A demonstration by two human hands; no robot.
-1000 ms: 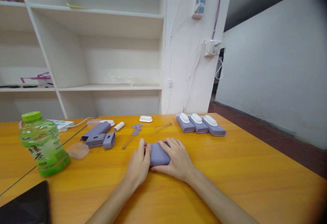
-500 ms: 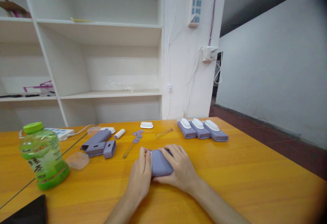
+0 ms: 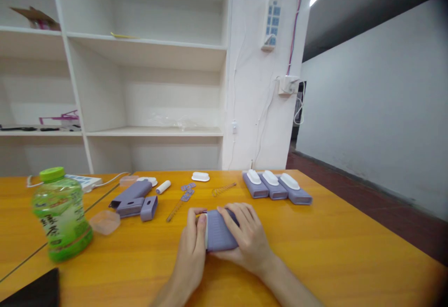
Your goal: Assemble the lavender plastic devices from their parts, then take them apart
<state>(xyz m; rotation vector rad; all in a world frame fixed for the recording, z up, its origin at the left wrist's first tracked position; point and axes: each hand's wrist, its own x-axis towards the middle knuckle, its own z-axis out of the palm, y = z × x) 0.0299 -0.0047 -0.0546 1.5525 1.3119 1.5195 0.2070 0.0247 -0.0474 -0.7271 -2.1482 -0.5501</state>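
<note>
Left hand point(image 3: 192, 247) and right hand point(image 3: 249, 236), fingers curled, hold opposite ends of the case point(image 3: 221, 233) (ribbing point(image 3: 216, 225) newly visible; apparently re-angled).

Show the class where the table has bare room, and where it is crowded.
Bare table stretches right of the right hand, this side of the three cases. Another patch lies between the left hand and the bottle. Behind that patch it is crowded: purple parts, a spring, a clear cup.
</note>
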